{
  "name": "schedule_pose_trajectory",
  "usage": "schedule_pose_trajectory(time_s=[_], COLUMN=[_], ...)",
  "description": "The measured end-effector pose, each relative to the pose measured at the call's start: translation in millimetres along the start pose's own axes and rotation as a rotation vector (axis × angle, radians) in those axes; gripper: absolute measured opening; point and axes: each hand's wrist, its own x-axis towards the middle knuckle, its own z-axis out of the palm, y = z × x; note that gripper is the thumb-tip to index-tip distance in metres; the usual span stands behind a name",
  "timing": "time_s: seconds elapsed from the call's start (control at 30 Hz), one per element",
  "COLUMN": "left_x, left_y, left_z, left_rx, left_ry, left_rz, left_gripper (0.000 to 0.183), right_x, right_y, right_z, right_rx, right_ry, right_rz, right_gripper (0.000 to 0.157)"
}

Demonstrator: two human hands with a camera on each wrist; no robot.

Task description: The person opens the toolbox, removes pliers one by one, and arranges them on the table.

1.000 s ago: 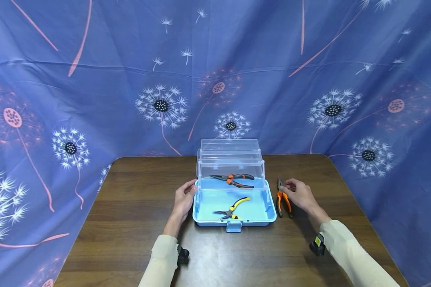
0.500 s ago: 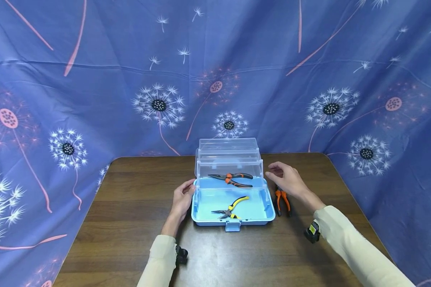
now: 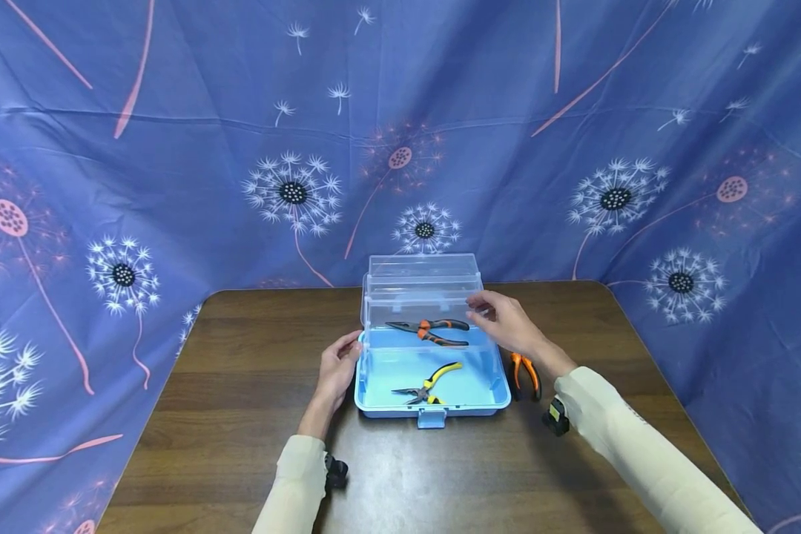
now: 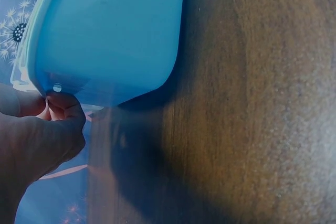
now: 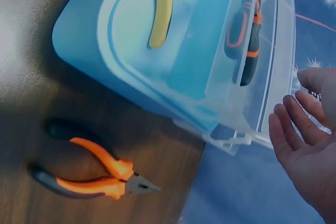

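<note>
Left hand point(image 3: 336, 371) pinches the rim of the light-blue plastic toolbox point(image 3: 390, 413) at its left side, thumb against fingers. Right hand point(image 3: 507, 323) holds nothing, fingers loosely bent, at the right end of the clear plastic tiered tray point(image 5: 234, 100). Contact there: can't tell.

Black long-nose pliers with orange-striped grips point(image 3: 430, 331) lie in the tray, handles toward that hand. Yellow-and-black-handled pliers point(image 3: 431, 384) sit in the toolbox base. Orange-and-black-handled pliers point(image 5: 113, 174) lie on the brown wood-grain table point(image 3: 260, 356), just right of the toolbox.

Risks, my read:
- Tray looks hinged. A bump or pull from the right hand could swing it and send the upper pliers sliding into the base.
- If it folds, fingers near the side linkage could get nipped.
- Yellow pair lies with handles spread; a descending tray could foul on it.
- Left hold is one-sided. A hard shove at the right end could twist the toolbox round.
- Right forearm passes near the table pliers; a low sleeve or wrist camera point(image 3: 557, 417) could knock them.
</note>
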Motion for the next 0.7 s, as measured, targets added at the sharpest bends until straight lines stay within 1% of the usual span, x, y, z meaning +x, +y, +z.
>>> schedule_pose_trajectory(time_s=[0.13,0.33,0.43,0.6,0.7], left_x=[0.7,1.8,1.6,1.4,1.0], left_y=[0.5,1.1,0.9,-0.3,-0.3], left_z=[-0.5,-1.6,-2.1,-1.7,-1.1], left_rx=[0.003,0.0,-0.002,-0.002,-0.002], left_ry=[-0.001,-0.006,-0.004,-0.005,-0.008], left_rz=[-0.006,0.011,0.023,0.02,0.018], left_gripper=[0.032,0.032,0.032,0.032,0.032], right_x=[6,14,17,21,23], right_y=[-3,-8,-12,-15,-16], right_z=[8.7,23.3,31.9,45.5,51.6], right_rx=[-0.013,-0.022,-0.043,-0.087,-0.101], right_ry=[-0.033,-0.062,-0.094,-0.156,-0.177], right_rz=[-0.029,-0.07,-0.062,-0.03,-0.046], right_gripper=[0.029,0.031,0.034,0.04,0.043])
